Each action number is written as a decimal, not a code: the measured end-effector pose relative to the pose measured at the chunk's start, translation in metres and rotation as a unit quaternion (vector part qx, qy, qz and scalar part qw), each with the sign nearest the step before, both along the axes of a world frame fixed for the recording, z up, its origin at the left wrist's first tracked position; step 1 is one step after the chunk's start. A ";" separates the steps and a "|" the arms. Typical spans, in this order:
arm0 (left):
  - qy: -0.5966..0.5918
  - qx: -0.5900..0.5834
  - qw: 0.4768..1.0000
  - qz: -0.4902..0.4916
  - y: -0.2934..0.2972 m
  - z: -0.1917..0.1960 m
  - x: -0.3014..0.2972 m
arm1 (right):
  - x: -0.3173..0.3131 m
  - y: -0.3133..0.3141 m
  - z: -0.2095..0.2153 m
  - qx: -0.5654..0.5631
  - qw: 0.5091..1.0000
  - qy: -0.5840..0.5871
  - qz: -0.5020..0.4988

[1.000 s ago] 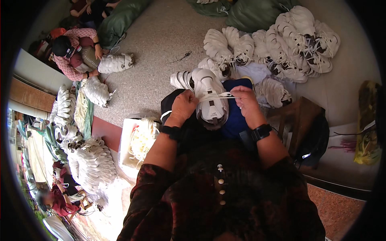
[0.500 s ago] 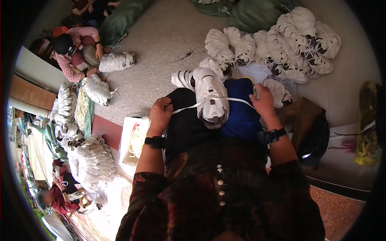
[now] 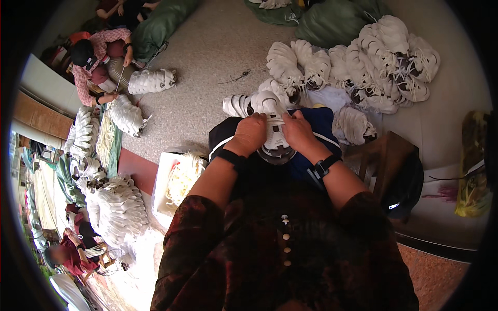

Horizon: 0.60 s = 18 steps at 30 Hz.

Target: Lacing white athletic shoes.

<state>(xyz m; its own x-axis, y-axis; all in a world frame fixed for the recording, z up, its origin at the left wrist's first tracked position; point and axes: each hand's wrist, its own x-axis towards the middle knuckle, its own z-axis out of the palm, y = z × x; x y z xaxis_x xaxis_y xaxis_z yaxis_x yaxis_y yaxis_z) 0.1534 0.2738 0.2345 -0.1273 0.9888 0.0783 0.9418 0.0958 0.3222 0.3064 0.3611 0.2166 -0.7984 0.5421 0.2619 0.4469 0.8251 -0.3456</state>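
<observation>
A white sneaker rests upright on my lap, across my dark-clad left thigh and blue-clad right thigh. My left hand grips its left side, fingers bent at the lacing area. On the opposite side my right hand is closed on the upper, thumb and fingers near the tongue. A flat white shoelace trails out past my left hand, and its other end comes out beyond the right one over the blue cloth. The fingertips are partly hidden, so whether they also pinch the lace is unclear.
Beyond my knees lie heaped white shoes and green sacks. A white tub of laces stands at left, a wooden stool at right. A co-worker in pink handles stacked shoes; another sits lower left.
Both hands have come inward from the outstretched lace ends to the sneaker and closed on its sides. The lace now hangs slack over my thighs. The pink-clad co-worker's hands have spread apart.
</observation>
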 end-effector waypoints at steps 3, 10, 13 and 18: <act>0.022 0.006 1.000 0.001 0.004 -0.006 -0.003 | -0.002 -0.004 0.008 0.003 1.000 0.008 -0.008; 0.014 0.035 0.999 -0.022 0.009 -0.005 -0.007 | -0.002 -0.008 0.005 -0.028 0.996 0.074 -0.035; 0.027 0.035 0.999 -0.024 0.015 -0.012 -0.012 | -0.007 -0.014 -0.005 -0.024 0.993 0.101 -0.062; 0.021 0.059 0.998 -0.023 0.013 -0.010 -0.010 | -0.005 -0.018 -0.008 -0.023 0.993 0.093 -0.075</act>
